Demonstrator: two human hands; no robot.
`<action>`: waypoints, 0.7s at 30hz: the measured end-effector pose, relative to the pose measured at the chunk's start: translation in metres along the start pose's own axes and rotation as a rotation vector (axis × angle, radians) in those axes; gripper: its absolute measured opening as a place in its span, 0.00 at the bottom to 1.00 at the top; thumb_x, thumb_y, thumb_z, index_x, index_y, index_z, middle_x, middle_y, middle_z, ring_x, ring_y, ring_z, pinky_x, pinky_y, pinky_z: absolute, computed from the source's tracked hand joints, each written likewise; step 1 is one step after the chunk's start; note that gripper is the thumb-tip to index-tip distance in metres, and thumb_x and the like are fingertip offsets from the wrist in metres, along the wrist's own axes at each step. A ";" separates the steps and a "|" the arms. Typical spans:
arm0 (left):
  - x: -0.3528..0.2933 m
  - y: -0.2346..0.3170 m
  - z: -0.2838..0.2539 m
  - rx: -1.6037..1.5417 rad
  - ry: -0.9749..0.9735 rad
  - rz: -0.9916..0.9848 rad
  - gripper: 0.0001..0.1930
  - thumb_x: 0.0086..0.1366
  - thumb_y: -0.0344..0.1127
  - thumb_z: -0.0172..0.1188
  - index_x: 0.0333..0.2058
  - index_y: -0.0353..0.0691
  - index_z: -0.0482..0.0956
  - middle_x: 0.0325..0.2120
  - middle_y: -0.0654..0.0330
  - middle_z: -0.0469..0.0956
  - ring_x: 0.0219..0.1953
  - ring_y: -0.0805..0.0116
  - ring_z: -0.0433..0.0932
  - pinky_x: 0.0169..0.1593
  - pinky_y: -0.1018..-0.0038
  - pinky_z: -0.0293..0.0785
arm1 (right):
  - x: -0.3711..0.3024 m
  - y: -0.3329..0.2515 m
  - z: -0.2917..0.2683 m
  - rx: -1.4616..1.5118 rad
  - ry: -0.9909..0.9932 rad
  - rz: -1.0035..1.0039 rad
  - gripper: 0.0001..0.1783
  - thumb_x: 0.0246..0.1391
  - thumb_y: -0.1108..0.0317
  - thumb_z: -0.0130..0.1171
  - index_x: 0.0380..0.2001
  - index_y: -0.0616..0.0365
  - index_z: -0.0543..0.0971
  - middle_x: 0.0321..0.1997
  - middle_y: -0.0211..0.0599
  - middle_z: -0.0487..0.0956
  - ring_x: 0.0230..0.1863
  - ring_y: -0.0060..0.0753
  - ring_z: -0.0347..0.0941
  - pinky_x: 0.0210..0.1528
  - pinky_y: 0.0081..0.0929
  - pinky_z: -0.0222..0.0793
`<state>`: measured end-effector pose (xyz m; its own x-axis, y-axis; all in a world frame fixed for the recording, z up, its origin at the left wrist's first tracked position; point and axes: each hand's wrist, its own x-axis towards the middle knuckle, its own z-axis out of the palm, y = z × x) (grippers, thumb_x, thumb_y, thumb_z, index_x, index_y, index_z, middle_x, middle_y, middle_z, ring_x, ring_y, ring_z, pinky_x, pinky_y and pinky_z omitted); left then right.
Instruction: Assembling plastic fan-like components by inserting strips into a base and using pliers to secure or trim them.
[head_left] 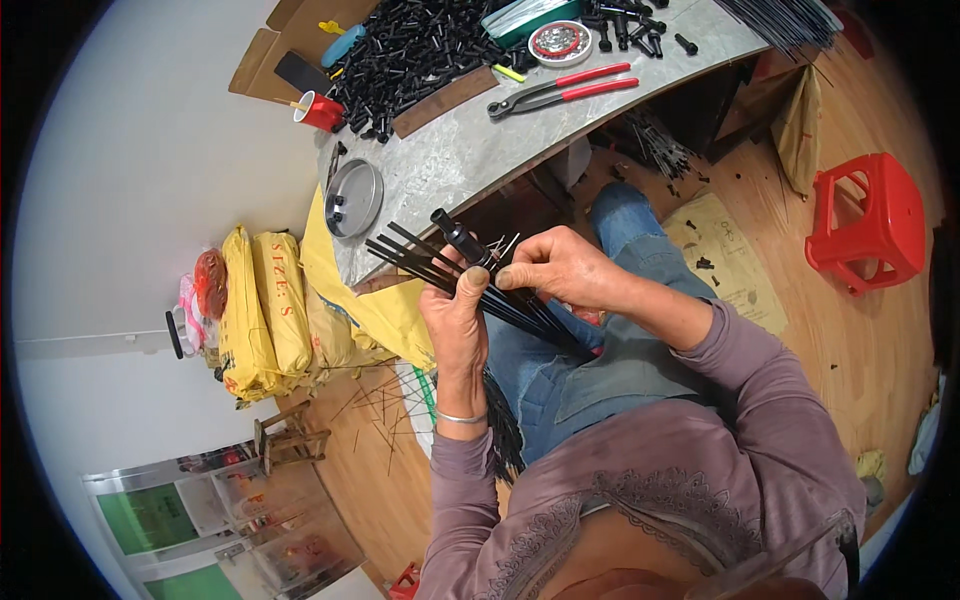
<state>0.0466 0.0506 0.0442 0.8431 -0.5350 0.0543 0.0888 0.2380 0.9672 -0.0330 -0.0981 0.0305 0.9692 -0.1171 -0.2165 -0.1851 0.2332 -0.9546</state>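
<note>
**Over the lap, one cap going onto a fan of black rods**

Above the person's knees, the left hand (pixel 457 325) gripped a bundle of thin black rods (pixel 440 265), its fingers (pixel 470 283) clamped round them so that the free ends fanned out toward the desk (pixel 470 150). The right hand (pixel 560 268) pinched, with fingers pressed together, at the spot where a black cap (pixel 458 237) sat on one rod's end. Only that one rod looked capped; the other ends in the fan showed bare, so I judged the work on this bundle to be early, with most ends left to do. How firmly the cap was seated could not be told.

Supplies lay well apart from the hands, up on the desk: a large heap of black caps (pixel 420 55), red-handled pliers (pixel 560 92), a small round tin (pixel 559 42), a red cup (pixel 320 110) and a grey round tray (pixel 354 198) at the near edge. More rods (pixel 780 20) rested at the far right corner. Yellow sacks (pixel 265 315) leaned against the wall on the left, a red plastic stool (pixel 870 220) stood on the wooden floor (pixel 860 340) to the right, and loose rods lay scattered on the floor below. Nothing blocked the hands themselves, though the spread rod ends reached close to the desk edge.
</note>
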 end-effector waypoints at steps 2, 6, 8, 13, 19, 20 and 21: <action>0.000 -0.003 -0.004 -0.006 0.005 -0.012 0.19 0.57 0.32 0.67 0.46 0.30 0.75 0.39 0.59 0.78 0.40 0.72 0.75 0.48 0.75 0.70 | 0.006 0.007 0.001 0.049 0.004 -0.023 0.16 0.48 0.58 0.67 0.20 0.57 0.77 0.17 0.26 0.71 0.18 0.16 0.66 0.20 0.17 0.62; 0.000 -0.004 -0.006 -0.069 -0.064 -0.078 0.19 0.57 0.33 0.67 0.45 0.31 0.75 0.39 0.58 0.78 0.40 0.70 0.76 0.48 0.74 0.71 | 0.009 0.008 -0.004 0.134 -0.044 0.071 0.16 0.47 0.57 0.68 0.20 0.57 0.76 0.19 0.27 0.73 0.20 0.17 0.67 0.21 0.18 0.65; -0.001 -0.004 -0.006 -0.087 -0.075 -0.075 0.19 0.57 0.34 0.67 0.46 0.31 0.75 0.40 0.58 0.78 0.40 0.70 0.76 0.48 0.74 0.71 | 0.015 0.015 -0.003 0.190 -0.062 0.053 0.17 0.46 0.57 0.69 0.19 0.56 0.74 0.20 0.27 0.73 0.22 0.17 0.68 0.23 0.19 0.67; -0.001 -0.003 -0.007 -0.071 -0.074 -0.073 0.20 0.59 0.36 0.65 0.47 0.30 0.75 0.41 0.56 0.78 0.40 0.70 0.77 0.48 0.73 0.71 | 0.010 0.012 0.000 0.060 -0.036 0.020 0.18 0.46 0.57 0.69 0.18 0.56 0.73 0.20 0.26 0.73 0.23 0.17 0.68 0.24 0.19 0.68; 0.001 0.005 -0.008 -0.034 -0.159 -0.120 0.20 0.63 0.40 0.61 0.48 0.30 0.73 0.40 0.57 0.78 0.41 0.69 0.77 0.49 0.74 0.70 | 0.010 0.005 -0.003 0.023 -0.068 0.069 0.17 0.45 0.57 0.70 0.21 0.56 0.73 0.21 0.25 0.73 0.24 0.18 0.69 0.25 0.22 0.69; -0.001 0.006 -0.005 -0.083 -0.182 -0.116 0.20 0.64 0.40 0.60 0.48 0.31 0.73 0.40 0.57 0.78 0.42 0.69 0.77 0.49 0.74 0.71 | 0.012 0.009 -0.003 0.097 -0.096 0.083 0.18 0.44 0.58 0.71 0.25 0.55 0.73 0.24 0.25 0.73 0.27 0.18 0.70 0.25 0.22 0.69; -0.001 0.005 -0.006 -0.085 -0.184 -0.116 0.20 0.64 0.40 0.60 0.48 0.31 0.73 0.40 0.57 0.78 0.42 0.69 0.77 0.49 0.74 0.71 | 0.014 0.011 -0.003 0.170 -0.124 0.097 0.19 0.43 0.58 0.72 0.30 0.55 0.73 0.27 0.25 0.73 0.29 0.19 0.70 0.26 0.23 0.70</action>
<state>0.0490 0.0570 0.0476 0.7141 -0.7000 -0.0040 0.2302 0.2294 0.9457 -0.0224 -0.1000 0.0164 0.9628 0.0311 -0.2684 -0.2582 0.3980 -0.8803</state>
